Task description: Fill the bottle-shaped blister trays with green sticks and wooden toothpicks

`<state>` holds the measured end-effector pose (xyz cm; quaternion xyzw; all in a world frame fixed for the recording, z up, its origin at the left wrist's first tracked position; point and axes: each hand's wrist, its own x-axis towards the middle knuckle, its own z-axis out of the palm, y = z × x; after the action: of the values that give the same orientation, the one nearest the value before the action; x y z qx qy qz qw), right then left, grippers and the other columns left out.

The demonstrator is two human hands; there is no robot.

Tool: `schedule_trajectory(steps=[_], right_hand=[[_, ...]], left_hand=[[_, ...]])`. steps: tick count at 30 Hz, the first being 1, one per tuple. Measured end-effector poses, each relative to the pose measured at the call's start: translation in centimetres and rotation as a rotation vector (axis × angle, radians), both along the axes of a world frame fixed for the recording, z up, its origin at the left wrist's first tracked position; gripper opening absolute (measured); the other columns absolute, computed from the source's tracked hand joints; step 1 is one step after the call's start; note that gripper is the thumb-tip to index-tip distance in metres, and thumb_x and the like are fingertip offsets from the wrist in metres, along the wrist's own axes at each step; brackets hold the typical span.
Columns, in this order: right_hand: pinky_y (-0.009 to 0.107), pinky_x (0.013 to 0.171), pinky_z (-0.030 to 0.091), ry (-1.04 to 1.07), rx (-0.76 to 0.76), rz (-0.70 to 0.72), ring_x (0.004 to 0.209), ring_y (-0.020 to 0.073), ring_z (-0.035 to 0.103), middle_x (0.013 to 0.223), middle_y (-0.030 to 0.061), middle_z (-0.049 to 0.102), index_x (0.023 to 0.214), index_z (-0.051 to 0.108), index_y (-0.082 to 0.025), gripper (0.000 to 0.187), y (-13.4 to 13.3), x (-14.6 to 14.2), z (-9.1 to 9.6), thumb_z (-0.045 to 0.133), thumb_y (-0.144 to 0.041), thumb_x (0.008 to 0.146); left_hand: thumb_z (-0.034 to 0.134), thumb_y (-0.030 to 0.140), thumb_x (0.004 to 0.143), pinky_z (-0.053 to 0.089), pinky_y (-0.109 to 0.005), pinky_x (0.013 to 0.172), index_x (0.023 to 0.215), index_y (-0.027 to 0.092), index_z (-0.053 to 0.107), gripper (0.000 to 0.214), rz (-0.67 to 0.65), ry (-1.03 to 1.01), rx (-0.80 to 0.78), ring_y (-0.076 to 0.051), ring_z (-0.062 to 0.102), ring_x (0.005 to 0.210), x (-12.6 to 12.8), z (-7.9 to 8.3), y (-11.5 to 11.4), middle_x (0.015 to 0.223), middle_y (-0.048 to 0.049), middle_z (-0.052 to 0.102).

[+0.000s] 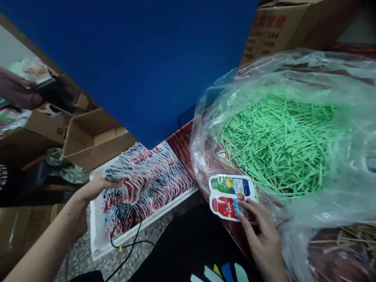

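My left hand (98,187) is closed around the end of a stack of flat printed packets (135,183), slightly blurred, above a white tray (95,235). Rows of similar red, blue and white packets (173,172) stand on edge in that tray. On the right, the fingertips of my right hand (263,229) rest on a bottle-shaped double packet (225,188), one half green, the other red and marked Cola. Thumb and forefinger are apart on its upper face; the other fingers are partly hidden. The packet lies at the table's edge beside a clear plastic bag (202,133).
Many thin green sticks (284,137) fill the bag. A blue panel (147,70) rises ahead, with a cardboard carton (273,31) at its right. An open cardboard box (94,137) stands left. A black cable (133,243) hangs over the tray's edge. Another person's arm (14,80) shows far left.
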<state>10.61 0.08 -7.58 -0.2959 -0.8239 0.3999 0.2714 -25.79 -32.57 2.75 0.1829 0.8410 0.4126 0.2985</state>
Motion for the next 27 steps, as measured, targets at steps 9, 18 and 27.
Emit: schedule_trajectory(steps=[9,18,27], right_hand=[[0.048,0.096,0.042,0.006,0.073,-0.006,0.11,0.028,0.055,0.113,0.01,0.062,0.111,0.063,-0.022,0.027,-0.1,-0.3,-0.2,0.052,-0.033,0.089],[0.047,0.094,0.043,-0.013,0.095,-0.044,0.106,0.0276,0.056,0.109,0.0095,0.063,0.109,0.064,-0.022,0.025,-0.3,-0.6,-0.2,0.051,-0.033,0.09],[0.048,0.095,0.043,-0.002,0.079,-0.047,0.108,0.0273,0.055,0.11,0.0099,0.063,0.107,0.064,-0.022,0.024,-0.4,-0.6,-0.1,0.051,-0.032,0.09]], left_hand=[[0.083,0.039,0.04,0.054,-0.04,0.072,0.068,0.014,0.07,0.04,0.067,-0.179,-0.205,-0.028,0.066,0.069,-3.2,-8.9,-3.3,0.065,-0.0048,0.072],[0.077,0.04,0.041,0.051,-0.038,0.079,0.077,0.016,0.067,0.044,0.173,0.016,-0.396,-0.032,0.065,0.089,-4.4,-13.2,-2.4,0.077,-0.0052,0.073],[0.072,0.044,0.062,0.04,-0.056,0.091,0.115,0.007,0.053,0.067,0.346,0.326,-0.626,-0.049,0.049,0.115,-1.1,-12.8,-3.2,0.119,-0.026,0.06]])
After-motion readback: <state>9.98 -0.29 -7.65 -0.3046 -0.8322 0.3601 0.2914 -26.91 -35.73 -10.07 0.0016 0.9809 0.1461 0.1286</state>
